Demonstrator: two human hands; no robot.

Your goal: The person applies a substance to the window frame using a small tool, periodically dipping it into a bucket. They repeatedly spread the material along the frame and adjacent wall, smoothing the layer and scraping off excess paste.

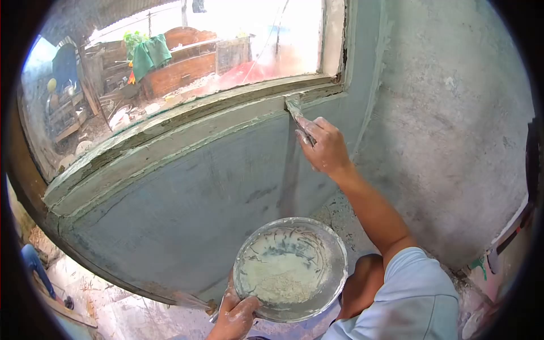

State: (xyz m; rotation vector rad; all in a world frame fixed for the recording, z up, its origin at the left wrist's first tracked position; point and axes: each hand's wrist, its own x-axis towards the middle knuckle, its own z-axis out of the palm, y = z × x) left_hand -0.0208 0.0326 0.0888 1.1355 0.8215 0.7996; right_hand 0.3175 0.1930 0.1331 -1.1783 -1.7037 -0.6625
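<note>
My right hand (324, 144) is closed around a putty knife (294, 106), its coated blade against the plastered ledge (226, 116) under the window, near the right end. Below, my left hand (237, 314) grips the rim of a round metal bowl (339, 272), thumb over the edge and fingers hidden beneath. Pale, wet plaster (286, 272) covers much of the bowl's inside, with smears up its walls. Beside the left hand, a brush-like thing (195, 301) points leftward; I cannot make out clearly how it is held. Both hands have white smears.
Grey wall (187, 175) runs below the ledge and meets a rough, patchy wall (453, 113) at the right corner. Glass (187, 68) fills the window, with wooden boards and a green cloth (152, 56) outside. The floor (130, 317) is spattered.
</note>
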